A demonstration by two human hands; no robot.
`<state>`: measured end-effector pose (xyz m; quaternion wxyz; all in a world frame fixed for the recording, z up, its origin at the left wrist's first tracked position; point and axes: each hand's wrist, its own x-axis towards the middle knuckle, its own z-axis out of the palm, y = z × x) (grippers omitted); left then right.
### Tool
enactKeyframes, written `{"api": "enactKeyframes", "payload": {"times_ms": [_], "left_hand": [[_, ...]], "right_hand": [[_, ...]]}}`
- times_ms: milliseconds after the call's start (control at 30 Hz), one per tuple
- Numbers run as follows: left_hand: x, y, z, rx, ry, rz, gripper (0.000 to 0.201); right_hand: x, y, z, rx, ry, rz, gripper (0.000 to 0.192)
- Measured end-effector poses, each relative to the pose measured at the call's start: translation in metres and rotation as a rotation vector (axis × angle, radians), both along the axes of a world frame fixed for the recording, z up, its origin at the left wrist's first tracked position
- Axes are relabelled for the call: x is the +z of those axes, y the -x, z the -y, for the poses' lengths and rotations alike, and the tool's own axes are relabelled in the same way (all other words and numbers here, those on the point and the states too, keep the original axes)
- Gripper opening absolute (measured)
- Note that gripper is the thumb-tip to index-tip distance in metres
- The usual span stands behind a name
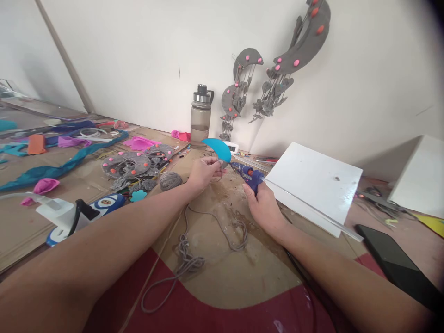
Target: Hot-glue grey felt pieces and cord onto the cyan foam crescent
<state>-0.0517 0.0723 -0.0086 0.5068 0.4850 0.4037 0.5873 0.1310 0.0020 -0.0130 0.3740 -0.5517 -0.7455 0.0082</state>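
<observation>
Between the fingers of my left hand is a blue crescent with grey yarn at its lower end. My right hand is wrapped round the handle of a blue glue gun, whose nozzle points left at the crescent's lower tip. Whether the nozzle touches it I cannot tell. A long clear glue stick sticks out of the gun's back. Loose grey yarn trails over the cardboard below my hands. A ball of grey yarn lies just left of my left wrist.
A water bottle stands against the wall, beside hanging grey moon ornaments. Finished-looking grey pieces and fabric scraps lie left, near a power strip. A white board and a phone lie right.
</observation>
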Motion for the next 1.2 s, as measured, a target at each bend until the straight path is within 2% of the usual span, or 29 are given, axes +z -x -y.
{"api": "enactKeyframes", "payload": {"times_ms": [133,400,800,1067,1200], "left_hand": [[-0.0028,0.0003,-0.0026,-0.011,-0.015,0.002,0.012],[-0.0051,-0.0018,-0.0024,-0.043,-0.029,-0.033,0.014],[-0.0027,-0.0052,0.0034,-0.051,-0.040,-0.088,0.014],[-0.0093,-0.0032,-0.0022,-0.069,-0.099,-0.188,0.014],[-0.0070,-0.0044,-0.0011,-0.056,-0.078,-0.172,0.013]], "right_hand": [[0.0003,0.0005,-0.0003,-0.020,0.067,-0.045,0.028],[0.0018,0.0014,0.0009,-0.011,0.053,-0.019,0.027],[0.0005,0.0017,0.0036,0.036,0.051,0.002,0.036],[0.0013,0.0027,0.0057,0.041,0.073,0.028,0.037],[0.0007,0.0023,0.0049,0.045,0.054,0.024,0.035]]}}
